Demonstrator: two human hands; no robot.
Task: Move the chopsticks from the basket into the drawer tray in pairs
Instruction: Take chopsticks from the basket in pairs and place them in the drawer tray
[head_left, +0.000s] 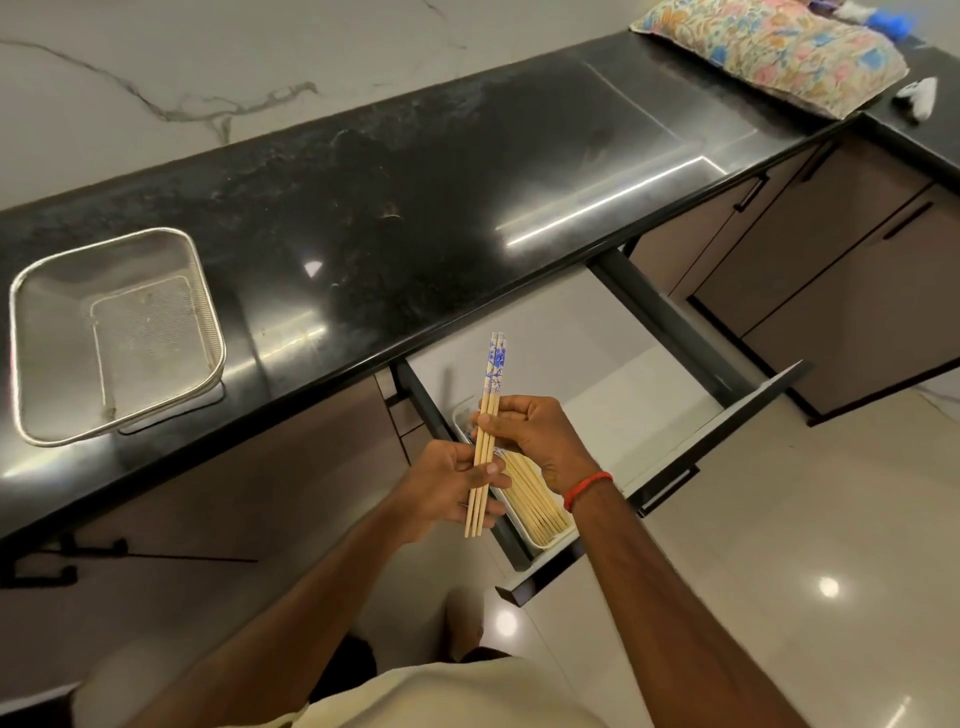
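One basket (117, 338), one open drawer (649, 415), one tray (540, 540), two hands, one held pair of chopsticks (485, 431).

Floral cushion (774, 52) — perhaps a cloth — on black counter (415, 197)

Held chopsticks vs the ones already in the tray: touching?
Cannot tell. In the head view the held chopsticks, gripped by the left hand and right hand, overlap the chopsticks in the tray, so no gap or contact shows.

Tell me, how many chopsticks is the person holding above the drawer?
2, it seems: a pair of chopsticks pressed side by side, gripped by the left hand low down and the right hand higher up. A third could hide behind them.
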